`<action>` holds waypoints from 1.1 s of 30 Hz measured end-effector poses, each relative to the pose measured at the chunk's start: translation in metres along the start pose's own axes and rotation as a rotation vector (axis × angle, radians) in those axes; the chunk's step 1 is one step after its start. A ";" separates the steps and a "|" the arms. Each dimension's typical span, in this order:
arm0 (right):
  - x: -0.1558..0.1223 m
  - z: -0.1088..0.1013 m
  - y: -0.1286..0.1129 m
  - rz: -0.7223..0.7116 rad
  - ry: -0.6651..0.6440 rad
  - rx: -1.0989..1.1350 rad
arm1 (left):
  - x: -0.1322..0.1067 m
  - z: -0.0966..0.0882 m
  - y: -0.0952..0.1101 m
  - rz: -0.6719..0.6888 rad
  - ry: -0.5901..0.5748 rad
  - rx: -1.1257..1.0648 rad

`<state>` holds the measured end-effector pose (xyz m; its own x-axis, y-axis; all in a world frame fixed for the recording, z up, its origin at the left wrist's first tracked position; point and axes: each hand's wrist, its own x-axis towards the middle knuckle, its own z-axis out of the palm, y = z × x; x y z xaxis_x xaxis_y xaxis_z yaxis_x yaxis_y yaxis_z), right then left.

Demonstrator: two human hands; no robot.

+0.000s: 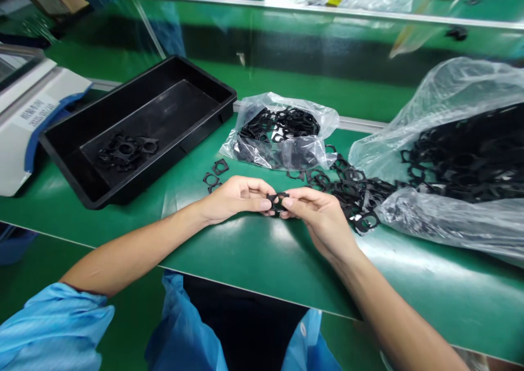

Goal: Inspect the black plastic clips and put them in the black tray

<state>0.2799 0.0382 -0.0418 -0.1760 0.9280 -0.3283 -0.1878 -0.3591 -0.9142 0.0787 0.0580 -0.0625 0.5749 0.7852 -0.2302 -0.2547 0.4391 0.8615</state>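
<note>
Between my two hands is a small black plastic ring part (278, 202), held just above the green table (245, 256). My left hand (241, 201) pinches its left side between thumb and fingers. On the other side, my right hand (317, 213) grips it the same way. A few similar black ring parts (212, 179) lie on the table just beyond my left hand. To the right of my right hand spreads a loose pile of black ring parts (352, 185), spilling from a large clear plastic bag (442, 223).
A black tray (204, 117) with several ring parts in it stands at the left. Behind my hands sits a smaller clear bag (262, 155) of black parts. A white and blue machine (45, 109) borders the tray. A transparent panel (286, 49) rises along the back.
</note>
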 end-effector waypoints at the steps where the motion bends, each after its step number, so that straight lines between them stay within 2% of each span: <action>1: 0.000 0.000 0.000 0.004 -0.009 -0.003 | 0.000 0.000 0.000 -0.016 -0.013 -0.017; 5: -0.001 0.001 0.000 -0.001 -0.035 -0.014 | 0.001 -0.001 -0.001 -0.047 -0.024 -0.032; 13: -0.002 0.002 0.006 -0.134 0.028 -0.066 | 0.002 0.000 -0.008 0.092 0.141 0.131; 25: -0.003 0.003 0.008 -0.154 0.034 -0.116 | 0.000 0.004 -0.006 0.121 0.166 0.327; 33: -0.001 0.001 0.010 -0.211 0.034 -0.178 | -0.003 0.013 -0.007 0.292 0.234 0.423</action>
<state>0.2770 0.0337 -0.0503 -0.1177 0.9844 -0.1308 -0.0434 -0.1367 -0.9897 0.0886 0.0465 -0.0622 0.3273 0.9449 -0.0081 -0.0159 0.0141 0.9998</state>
